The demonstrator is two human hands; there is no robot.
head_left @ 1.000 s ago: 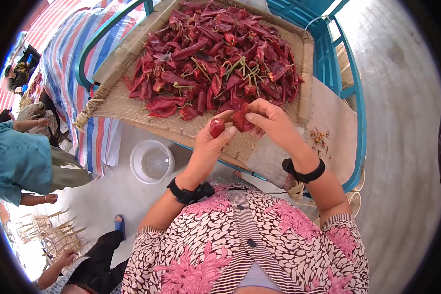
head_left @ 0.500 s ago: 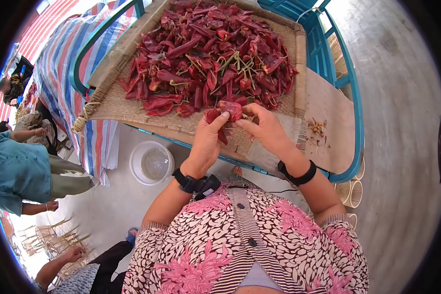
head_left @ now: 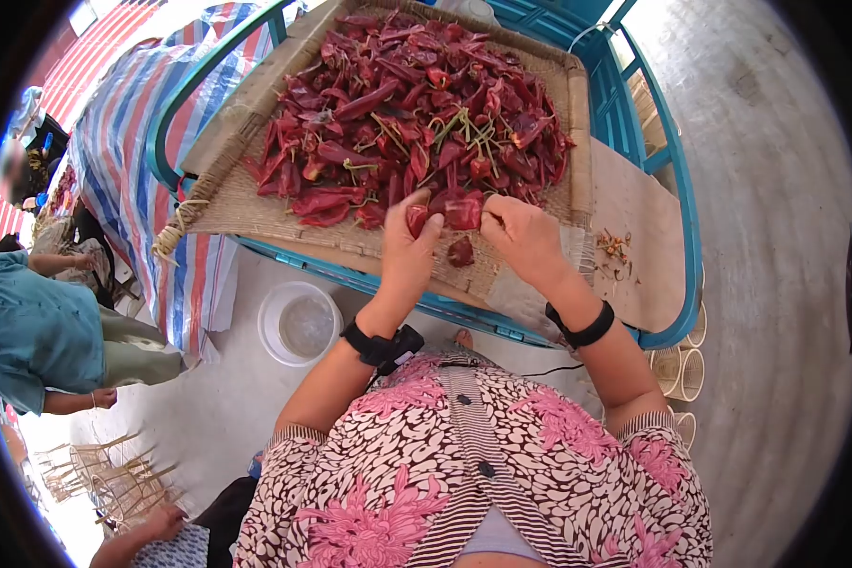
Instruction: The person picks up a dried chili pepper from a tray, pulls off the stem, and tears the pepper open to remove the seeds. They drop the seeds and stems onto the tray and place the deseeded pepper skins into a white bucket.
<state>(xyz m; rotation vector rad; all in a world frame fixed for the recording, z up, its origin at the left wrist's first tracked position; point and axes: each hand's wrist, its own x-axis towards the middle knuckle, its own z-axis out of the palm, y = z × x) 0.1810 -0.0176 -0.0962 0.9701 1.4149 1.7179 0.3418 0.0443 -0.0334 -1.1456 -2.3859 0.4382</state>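
Dried red peppers (head_left: 398, 104) lie heaped on a woven tray (head_left: 350, 248) in front of me. My left hand (head_left: 409, 248) is closed on a red pepper (head_left: 417, 221) near the tray's front edge. My right hand (head_left: 521, 237) pinches the edge of another red pepper piece (head_left: 463, 214), which spans the gap between the hands. Just below that gap a small dark red piece (head_left: 460, 252) shows over the tray; whether it rests there or hangs is unclear. Thin stems lie on top of the heap.
Small stem bits (head_left: 615, 248) lie on a board (head_left: 639, 222) at the right, inside a teal metal frame (head_left: 693, 256). A white tub (head_left: 300, 324) stands on the floor. Striped sheeting (head_left: 128, 123) and other people, one in a teal shirt (head_left: 47, 317), are at the left.
The pepper pieces have come apart between my hands, and my right hand has moved slightly right. A dark red piece now shows below them. The person at the lower left has shifted.
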